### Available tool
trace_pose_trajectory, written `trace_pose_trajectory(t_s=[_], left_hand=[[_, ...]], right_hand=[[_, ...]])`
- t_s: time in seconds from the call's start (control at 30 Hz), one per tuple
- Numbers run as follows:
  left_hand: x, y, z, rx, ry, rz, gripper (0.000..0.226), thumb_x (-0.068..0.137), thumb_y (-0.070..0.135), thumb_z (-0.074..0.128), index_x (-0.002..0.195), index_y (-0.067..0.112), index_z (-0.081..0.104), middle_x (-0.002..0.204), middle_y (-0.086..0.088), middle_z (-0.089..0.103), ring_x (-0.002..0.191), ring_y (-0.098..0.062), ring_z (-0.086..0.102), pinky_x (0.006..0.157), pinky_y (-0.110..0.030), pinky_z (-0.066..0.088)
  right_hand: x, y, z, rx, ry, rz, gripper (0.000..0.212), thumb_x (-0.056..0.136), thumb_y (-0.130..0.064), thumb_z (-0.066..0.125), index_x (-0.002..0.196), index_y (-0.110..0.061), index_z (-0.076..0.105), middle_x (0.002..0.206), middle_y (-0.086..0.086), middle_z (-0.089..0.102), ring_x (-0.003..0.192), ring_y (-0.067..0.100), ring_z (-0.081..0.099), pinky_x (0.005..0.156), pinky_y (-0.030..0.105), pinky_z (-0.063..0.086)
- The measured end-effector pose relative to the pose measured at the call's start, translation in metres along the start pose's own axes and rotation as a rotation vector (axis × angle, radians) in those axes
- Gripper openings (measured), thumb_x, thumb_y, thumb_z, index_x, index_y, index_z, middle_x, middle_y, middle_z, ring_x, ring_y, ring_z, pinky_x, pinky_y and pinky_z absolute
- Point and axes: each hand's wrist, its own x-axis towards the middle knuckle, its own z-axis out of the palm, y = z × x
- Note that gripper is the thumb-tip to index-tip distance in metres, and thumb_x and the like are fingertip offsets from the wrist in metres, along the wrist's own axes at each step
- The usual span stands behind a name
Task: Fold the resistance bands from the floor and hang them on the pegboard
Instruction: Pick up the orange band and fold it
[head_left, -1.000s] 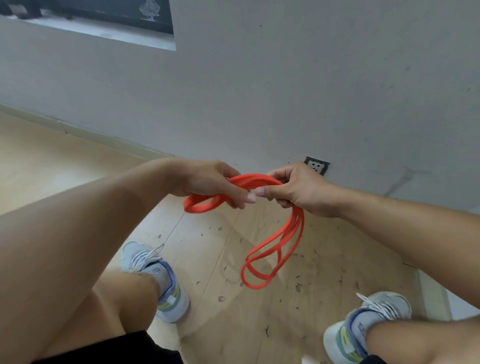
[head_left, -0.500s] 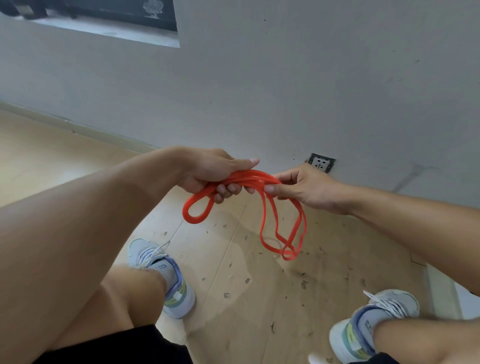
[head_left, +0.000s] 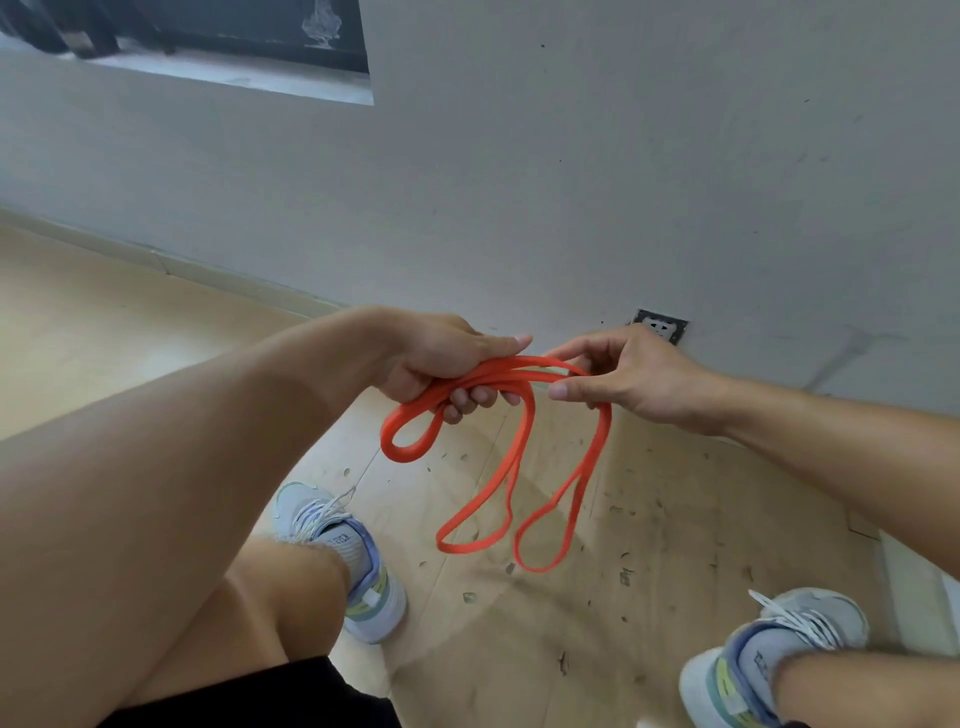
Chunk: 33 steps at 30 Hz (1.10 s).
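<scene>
An orange resistance band (head_left: 519, 447) hangs in several strands above the wooden floor. My left hand (head_left: 447, 358) is closed around the bunched strands, with a short loop drooping below it to the left. My right hand (head_left: 618, 379) sits just to the right, thumb and fingers curled around the strands where they bend down. Two long loops dangle from between my hands toward the floor. No pegboard is in view.
A grey wall (head_left: 571, 182) stands right in front, with a socket (head_left: 661, 325) low on it behind my right hand. My two shoes (head_left: 343, 561) (head_left: 769, 660) stand on the scuffed wooden floor (head_left: 519, 649). A dark window opening (head_left: 208, 31) is at the upper left.
My left hand has gathered more strands into its fist. My right hand's pinch has loosened, and the hanging part has dropped lower and split into two long loops.
</scene>
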Motion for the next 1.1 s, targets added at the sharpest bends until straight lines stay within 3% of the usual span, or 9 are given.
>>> trace_pose_trajectory(t_s=[0.1, 0.2, 0.3, 0.37, 0.47, 0.63, 0.83, 0.93, 1.1], left_hand=[[0.001, 0.000, 0.002, -0.010, -0.016, 0.004, 0.061, 0.102, 0.059, 0.039, 0.107, 0.005, 0.066, 0.065, 0.000, 0.043, 0.055, -0.011, 0.036, 0.057, -0.025, 0.037], [0.003, 0.000, 0.003, 0.007, -0.015, -0.002, 0.062, 0.102, 0.059, 0.038, 0.110, 0.004, 0.065, 0.064, 0.000, 0.043, 0.054, -0.011, 0.036, 0.056, -0.025, 0.037], [0.004, -0.002, 0.003, 0.047, -0.004, -0.003, 0.062, 0.101, 0.060, 0.041, 0.113, 0.004, 0.066, 0.065, 0.001, 0.043, 0.054, -0.011, 0.037, 0.056, -0.025, 0.038], [0.006, -0.002, 0.003, 0.084, 0.013, 0.000, 0.063, 0.100, 0.060, 0.041, 0.115, 0.004, 0.066, 0.065, 0.001, 0.044, 0.054, -0.011, 0.037, 0.057, -0.025, 0.038], [0.008, -0.002, 0.005, 0.109, 0.048, -0.003, 0.062, 0.100, 0.061, 0.041, 0.110, 0.005, 0.067, 0.063, 0.002, 0.045, 0.052, -0.010, 0.037, 0.055, -0.025, 0.037], [0.008, -0.005, 0.005, 0.137, 0.100, -0.001, 0.065, 0.100, 0.062, 0.041, 0.107, 0.004, 0.069, 0.062, 0.001, 0.047, 0.051, -0.011, 0.037, 0.053, -0.024, 0.036], [0.007, -0.004, 0.006, 0.174, 0.178, 0.080, 0.057, 0.102, 0.057, 0.043, 0.097, 0.007, 0.071, 0.059, 0.002, 0.048, 0.050, -0.010, 0.038, 0.054, -0.024, 0.038], [0.005, -0.005, 0.005, 0.170, 0.192, 0.138, 0.056, 0.101, 0.056, 0.045, 0.094, 0.007, 0.070, 0.061, 0.001, 0.050, 0.052, -0.011, 0.041, 0.057, -0.025, 0.040], [0.002, -0.002, 0.006, 0.109, 0.200, 0.231, 0.053, 0.102, 0.053, 0.045, 0.090, 0.007, 0.068, 0.060, 0.000, 0.049, 0.053, -0.012, 0.040, 0.057, -0.025, 0.039]], right_hand=[[0.000, -0.001, 0.002, -0.039, 0.043, -0.009, 0.029, 0.068, -0.046, 0.084, 0.092, -0.031, 0.083, 0.072, -0.008, 0.075, 0.066, 0.001, 0.062, 0.062, 0.015, 0.046], [0.000, -0.002, 0.003, -0.119, 0.061, -0.008, 0.026, 0.064, -0.061, 0.080, 0.087, -0.049, 0.082, 0.087, 0.001, 0.079, 0.079, 0.016, 0.068, 0.069, 0.032, 0.047], [0.003, -0.004, 0.003, -0.172, 0.049, -0.026, 0.015, 0.066, -0.057, 0.079, 0.082, -0.057, 0.078, 0.094, -0.005, 0.076, 0.095, 0.023, 0.068, 0.084, 0.040, 0.052], [0.003, -0.003, 0.002, -0.171, 0.016, 0.004, 0.010, 0.072, -0.049, 0.080, 0.081, -0.054, 0.078, 0.086, -0.013, 0.072, 0.085, 0.009, 0.066, 0.077, 0.033, 0.050], [0.001, -0.002, 0.000, -0.084, -0.043, 0.066, 0.014, 0.083, -0.035, 0.079, 0.096, -0.042, 0.079, 0.078, -0.019, 0.075, 0.074, -0.006, 0.067, 0.069, 0.009, 0.046], [-0.004, -0.001, -0.001, 0.160, -0.124, 0.154, 0.029, 0.089, -0.027, 0.073, 0.116, -0.016, 0.074, 0.077, 0.002, 0.069, 0.073, 0.016, 0.065, 0.075, 0.026, 0.057], [-0.003, 0.003, 0.012, 0.039, -0.143, 0.097, 0.036, 0.076, -0.045, 0.077, 0.112, -0.039, 0.079, 0.081, -0.008, 0.071, 0.079, 0.006, 0.063, 0.080, 0.026, 0.056], [0.000, 0.002, 0.017, -0.084, -0.058, 0.032, 0.034, 0.067, -0.050, 0.086, 0.100, -0.046, 0.081, 0.097, -0.001, 0.076, 0.090, 0.009, 0.070, 0.089, 0.036, 0.058], [-0.001, 0.001, 0.021, -0.029, 0.043, -0.016, 0.032, 0.074, -0.019, 0.092, 0.102, -0.014, 0.076, 0.094, 0.001, 0.081, 0.088, 0.015, 0.078, 0.089, 0.032, 0.060]])
